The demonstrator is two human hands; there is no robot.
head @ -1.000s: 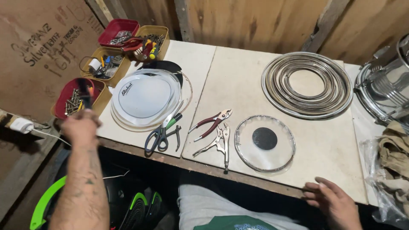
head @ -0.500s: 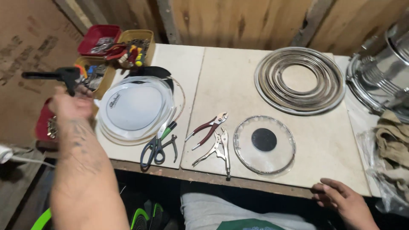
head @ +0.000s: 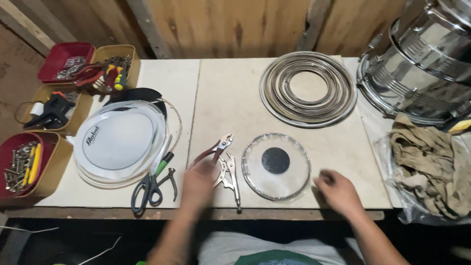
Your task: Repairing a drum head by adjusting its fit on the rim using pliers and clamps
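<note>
My left hand (head: 198, 182) is blurred and lies over the handles of the red-handled pliers (head: 219, 147). I cannot tell whether it grips them. Silver locking pliers (head: 230, 179) lie just to its right, black scissors (head: 146, 190) and green-handled nippers (head: 166, 166) to its left. My right hand (head: 337, 189) rests on the table with curled fingers and holds nothing. It sits right beside a clear drumhead with a black dot (head: 275, 167).
A white drumhead (head: 120, 142) lies at the left on the pale table (head: 225, 93). Stacked metal hoops (head: 308, 88) lie at the back. A chrome drum shell (head: 422, 64) and bagged rags (head: 431, 167) are at the right. Bins of tools (head: 54, 110) and screws (head: 22, 164) line the left edge.
My left hand has left the bins, where it held a black tool, and has come to the pliers. My right hand has moved up onto the table beside the clear drumhead.
</note>
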